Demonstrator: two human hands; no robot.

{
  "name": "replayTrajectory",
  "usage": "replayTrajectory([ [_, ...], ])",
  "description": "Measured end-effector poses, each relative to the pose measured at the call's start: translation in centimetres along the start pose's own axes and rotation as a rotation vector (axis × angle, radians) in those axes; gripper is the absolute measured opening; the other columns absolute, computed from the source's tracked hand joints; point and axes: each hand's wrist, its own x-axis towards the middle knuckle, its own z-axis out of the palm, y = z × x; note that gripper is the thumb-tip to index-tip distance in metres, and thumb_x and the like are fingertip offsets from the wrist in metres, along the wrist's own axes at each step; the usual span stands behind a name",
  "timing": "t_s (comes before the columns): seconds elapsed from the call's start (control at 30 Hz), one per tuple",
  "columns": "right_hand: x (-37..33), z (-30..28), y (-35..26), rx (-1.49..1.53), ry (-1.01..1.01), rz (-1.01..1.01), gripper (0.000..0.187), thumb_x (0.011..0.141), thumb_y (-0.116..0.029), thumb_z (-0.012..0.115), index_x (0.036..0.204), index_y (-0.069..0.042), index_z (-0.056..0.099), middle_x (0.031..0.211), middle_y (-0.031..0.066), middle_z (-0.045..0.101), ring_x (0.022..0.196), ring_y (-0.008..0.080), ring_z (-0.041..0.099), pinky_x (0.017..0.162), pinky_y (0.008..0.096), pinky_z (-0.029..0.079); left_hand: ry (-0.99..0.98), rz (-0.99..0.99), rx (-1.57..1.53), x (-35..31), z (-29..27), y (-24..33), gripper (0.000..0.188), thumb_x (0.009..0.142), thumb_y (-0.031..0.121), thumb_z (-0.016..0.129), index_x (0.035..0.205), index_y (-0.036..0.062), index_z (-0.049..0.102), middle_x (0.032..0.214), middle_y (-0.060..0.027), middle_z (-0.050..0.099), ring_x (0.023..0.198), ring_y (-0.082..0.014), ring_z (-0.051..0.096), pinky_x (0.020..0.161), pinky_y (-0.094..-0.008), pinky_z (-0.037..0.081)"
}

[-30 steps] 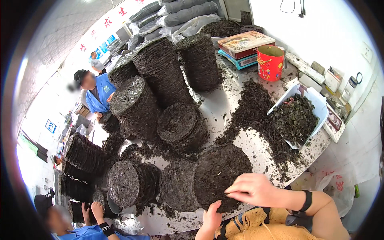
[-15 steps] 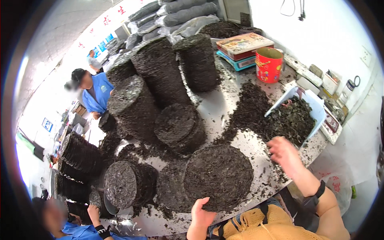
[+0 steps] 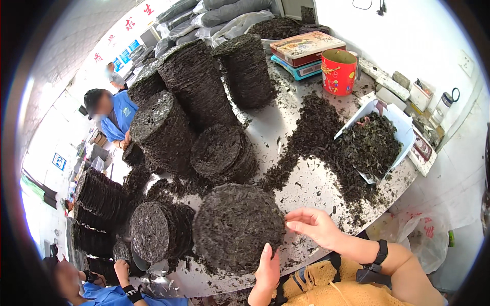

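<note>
A round, dark dried-seaweed cake [image 3: 239, 228] lies flat before me at the table's near edge, overlapping other seaweed beneath it. My left hand [image 3: 267, 270] grips its lower right edge, thumb on top and the other fingers hidden underneath. At its right edge my right hand [image 3: 314, 224] is curled, thumb and fingertips closed on the rim. Just left of the cake, a stack of round seaweed cakes [image 3: 153, 232] lies on its side. Behind it stands a lower stack [image 3: 223, 154].
Tall seaweed stacks [image 3: 196, 84] rise at the back. Loose seaweed [image 3: 319, 130] spreads toward a pale blue scoop-shaped container [image 3: 406, 130] holding more. A red bucket [image 3: 339, 76] stands by a scale [image 3: 293, 69] with a box on it. Two people in blue work at left, one near [image 3: 94, 290], one farther [image 3: 121, 115].
My right hand has come left from beside the pale blue container to the cake's right edge. The cake has shifted left, and my left hand still holds its lower edge. The view has shifted slightly.
</note>
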Motion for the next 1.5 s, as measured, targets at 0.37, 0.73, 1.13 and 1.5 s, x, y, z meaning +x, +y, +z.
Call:
replayTrajectory([
  [0.37, -0.1, -3.2, -1.3, -0.476, 0.131, -0.277, 0.015, 0.088, -0.017, 0.062, 0.094, -0.004, 0.066, 0.082, 0.0030, 0.068, 0.064, 0.0105, 0.059, 0.061, 0.0247, 0.049, 0.173, -0.187, 0.062, 0.5, -1.3, -1.4, 0.061, 0.089, 0.037, 0.058, 0.133, -0.0017, 0.039, 0.135, -0.0115, 0.043, 0.128, -0.0217, 0.036, 0.114, -0.0389, 0.021],
  [0.73, -1.5, -6.3, -1.7, -0.124, 0.183, -0.101, 0.017, 0.087, -0.020, 0.066, 0.092, -0.004, 0.067, 0.080, 0.0023, 0.067, 0.067, 0.0087, 0.060, 0.061, 0.0221, 0.049, -0.010, -0.365, 0.058, 0.2, 1.4, 0.5, 0.073, 0.093, 0.036, 0.054, 0.141, -0.0088, 0.022, 0.150, -0.0189, 0.016, 0.140, -0.0245, 0.017, 0.116, -0.0401, 0.015],
  [1.13, -0.3, -4.9, -2.0, -0.246, -0.055, 0.146, 0.017, 0.087, -0.013, 0.064, 0.095, 0.002, 0.067, 0.082, 0.0056, 0.069, 0.073, 0.0105, 0.062, 0.066, 0.0240, 0.049, -0.069, -0.145, 0.600, 0.1, -1.1, -1.7, 0.052, 0.095, 0.032, 0.053, 0.132, -0.0028, 0.043, 0.141, -0.0157, 0.041, 0.127, -0.0249, 0.041, 0.104, -0.0376, 0.034],
  [1.5, -0.2, -5.9, -2.5, -0.394, -0.266, 0.073, 0.019, 0.089, -0.011, 0.058, 0.097, 0.005, 0.065, 0.084, 0.0098, 0.069, 0.079, 0.0160, 0.067, 0.074, 0.0286, 0.052, -0.095, -0.235, 0.487, 0.6, -0.9, -0.2, 0.061, 0.095, 0.038, 0.048, 0.138, -0.0040, 0.034, 0.140, -0.0149, 0.039, 0.129, -0.0224, 0.036, 0.107, -0.0379, 0.028],
])
